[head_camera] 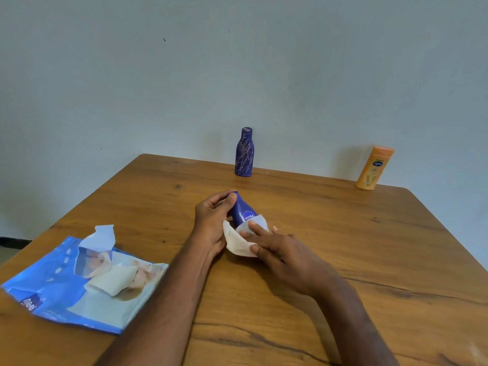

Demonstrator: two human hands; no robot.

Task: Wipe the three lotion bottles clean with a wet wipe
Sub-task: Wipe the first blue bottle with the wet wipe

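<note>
- We are holding a small blue lotion bottle (243, 210) at the centre of the frame, lying tilted with its cap end pointing away from us toward the upper part of the picture.
- Our left hand (211, 220) is curling around the cap end of that bottle, thumb and fingers gripping it from the left side.
- Our right hand (280, 250) is pressing a white wet wipe (239, 240) against the lower part of the bottle, fingers bent over the wipe and holding it wrapped around the bottle's base.
- A second bottle, dark blue with pale scribbled marks (244, 152), is standing upright at the far edge of the worktop (369, 260), just above the centre of the frame and well apart from our hands.
- An orange lotion bottle (373, 167) is standing upright at the upper right of the frame, near the far right corner of the worktop.
- A blue pack of wet wipes (66, 283) is lying flat at the lower left of the frame, its flap peeled up and a white wipe poking out of the opening.
- A plain pale wall (237, 62) is filling the upper half of the frame behind the worktop.
</note>
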